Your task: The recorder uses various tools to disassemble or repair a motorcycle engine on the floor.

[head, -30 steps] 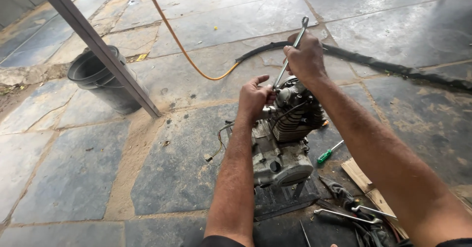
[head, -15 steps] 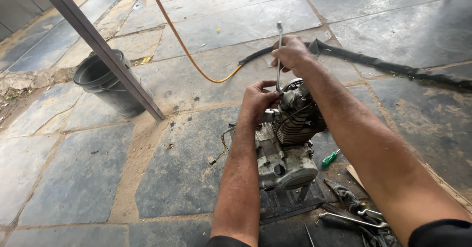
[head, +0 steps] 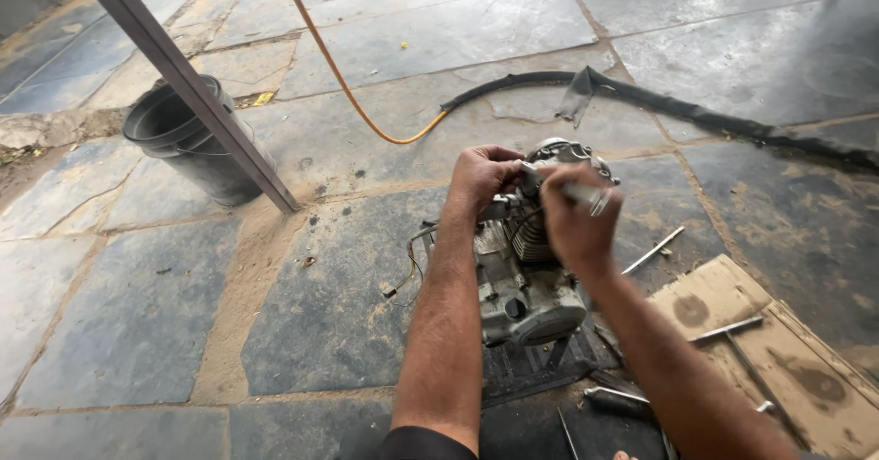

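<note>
A small grey motorcycle engine (head: 526, 281) stands upright on a dark mat (head: 540, 368) on the stone floor. My left hand (head: 481, 174) grips the top left of the engine's cylinder head. My right hand (head: 572, 217) is closed around a metal wrench (head: 591, 196), whose shiny end sticks out past my fingers, held low against the top of the engine. The wrench's working end is hidden behind my hands.
A black bucket (head: 188, 140) and a slanted metal post (head: 188, 85) stand at the left. An orange hose (head: 343, 80) and a black rubber strip (head: 696, 112) cross the floor behind. Cardboard (head: 778, 359) with a T-handle tool (head: 728, 332) lies at right, and a metal rod (head: 652, 251).
My right hand has swung the wrench from standing up above the engine down toward me, over the cylinder head. The left hand stays on the engine top. The camera view has shifted.
</note>
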